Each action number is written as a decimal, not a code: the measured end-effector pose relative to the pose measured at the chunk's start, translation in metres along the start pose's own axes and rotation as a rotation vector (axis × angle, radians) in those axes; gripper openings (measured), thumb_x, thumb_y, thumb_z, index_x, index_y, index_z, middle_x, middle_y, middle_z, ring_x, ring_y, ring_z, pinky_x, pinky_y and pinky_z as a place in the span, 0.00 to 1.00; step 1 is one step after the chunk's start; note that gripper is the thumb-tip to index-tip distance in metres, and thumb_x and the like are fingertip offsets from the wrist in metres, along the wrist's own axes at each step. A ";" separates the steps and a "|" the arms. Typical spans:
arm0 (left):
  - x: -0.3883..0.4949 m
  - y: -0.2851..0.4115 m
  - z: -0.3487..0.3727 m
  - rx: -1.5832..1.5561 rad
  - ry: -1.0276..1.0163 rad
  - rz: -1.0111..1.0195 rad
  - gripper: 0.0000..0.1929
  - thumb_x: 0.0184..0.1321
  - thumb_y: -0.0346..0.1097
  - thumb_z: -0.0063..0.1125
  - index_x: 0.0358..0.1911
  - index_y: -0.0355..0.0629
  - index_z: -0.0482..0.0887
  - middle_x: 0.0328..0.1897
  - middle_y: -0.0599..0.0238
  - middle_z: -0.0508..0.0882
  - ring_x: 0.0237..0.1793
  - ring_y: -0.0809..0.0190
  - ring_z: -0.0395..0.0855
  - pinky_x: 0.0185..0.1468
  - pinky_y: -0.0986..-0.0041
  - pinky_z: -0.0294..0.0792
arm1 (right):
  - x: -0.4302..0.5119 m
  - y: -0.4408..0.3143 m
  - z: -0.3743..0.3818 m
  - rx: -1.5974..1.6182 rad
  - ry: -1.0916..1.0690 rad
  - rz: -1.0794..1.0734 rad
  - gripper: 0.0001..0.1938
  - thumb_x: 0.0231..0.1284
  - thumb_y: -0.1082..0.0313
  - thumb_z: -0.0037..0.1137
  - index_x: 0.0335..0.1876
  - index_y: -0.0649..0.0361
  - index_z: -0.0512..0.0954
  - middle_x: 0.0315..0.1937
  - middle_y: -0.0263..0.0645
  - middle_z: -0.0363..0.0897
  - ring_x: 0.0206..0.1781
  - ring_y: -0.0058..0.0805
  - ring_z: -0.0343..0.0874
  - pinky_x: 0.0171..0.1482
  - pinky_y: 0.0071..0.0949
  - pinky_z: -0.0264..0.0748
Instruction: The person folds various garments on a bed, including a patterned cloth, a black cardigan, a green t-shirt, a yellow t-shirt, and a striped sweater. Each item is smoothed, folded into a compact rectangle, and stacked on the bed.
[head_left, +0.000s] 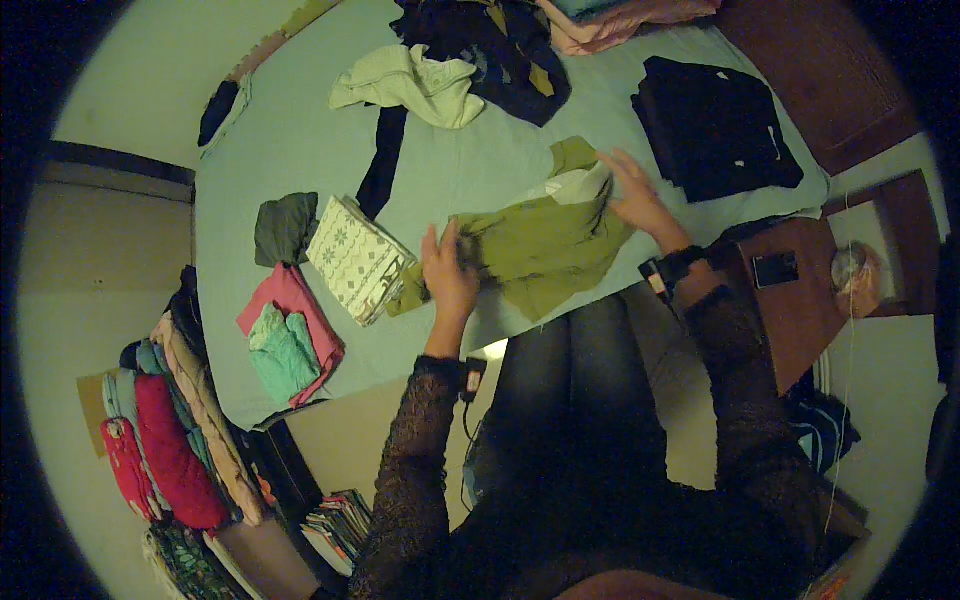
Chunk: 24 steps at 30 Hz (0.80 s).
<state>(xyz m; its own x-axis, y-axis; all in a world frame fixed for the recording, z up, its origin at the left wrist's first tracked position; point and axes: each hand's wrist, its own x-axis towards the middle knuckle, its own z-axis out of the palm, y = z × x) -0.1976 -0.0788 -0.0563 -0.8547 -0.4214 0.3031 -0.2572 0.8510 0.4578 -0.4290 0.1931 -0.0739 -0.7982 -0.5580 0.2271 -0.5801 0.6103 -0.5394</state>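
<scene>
An olive-green garment (547, 244) lies spread near the front edge of the bed (480, 169), with a pale patch near its top. My left hand (450, 274) is at the garment's left side, fingers pointing away from me. At its upper right side is my right hand (637, 195), with the fingers apart. Whether either hand pinches the cloth is not clear. Just left of my left hand lies a folded cream patterned cloth (360, 259), partly over the garment's left end.
Folded black clothes (712, 131) lie at the right. Farther back are a cream knit garment (412, 84) and a dark heap (517, 60). Pink cloth (319, 334), mint cloth (281, 352) and dark grey cloth (285, 229) lie left. A brown bedside table (787, 315) stands right.
</scene>
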 end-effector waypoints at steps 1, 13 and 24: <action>0.006 0.005 0.000 0.009 -0.078 0.041 0.44 0.37 0.28 0.67 0.65 0.54 0.63 0.71 0.50 0.59 0.70 0.42 0.54 0.69 0.50 0.51 | -0.006 -0.006 0.010 0.046 -0.063 0.004 0.29 0.46 0.74 0.56 0.60 0.54 0.69 0.62 0.46 0.66 0.65 0.48 0.63 0.63 0.39 0.63; 0.024 0.017 -0.003 0.047 -0.325 0.130 0.24 0.43 0.37 0.66 0.48 0.51 0.76 0.38 0.58 0.84 0.43 0.50 0.81 0.59 0.54 0.65 | 0.009 -0.102 -0.037 0.405 -0.256 -0.053 0.25 0.45 0.79 0.53 0.55 0.58 0.71 0.52 0.47 0.74 0.55 0.45 0.73 0.58 0.34 0.69; 0.090 0.039 -0.261 -0.204 0.572 0.373 0.19 0.38 0.14 0.52 0.37 0.40 0.82 0.33 0.59 0.83 0.36 0.56 0.82 0.42 0.72 0.72 | 0.015 -0.194 -0.226 -0.007 0.574 -0.335 0.15 0.51 0.72 0.60 0.46 0.58 0.75 0.38 0.36 0.78 0.33 0.31 0.76 0.38 0.23 0.73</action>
<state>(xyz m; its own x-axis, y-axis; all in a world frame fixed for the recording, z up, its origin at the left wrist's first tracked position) -0.1672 -0.1652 0.2071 -0.4844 -0.2594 0.8355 0.1435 0.9185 0.3684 -0.3654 0.1937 0.2176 -0.5332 -0.3314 0.7784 -0.8114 0.4607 -0.3597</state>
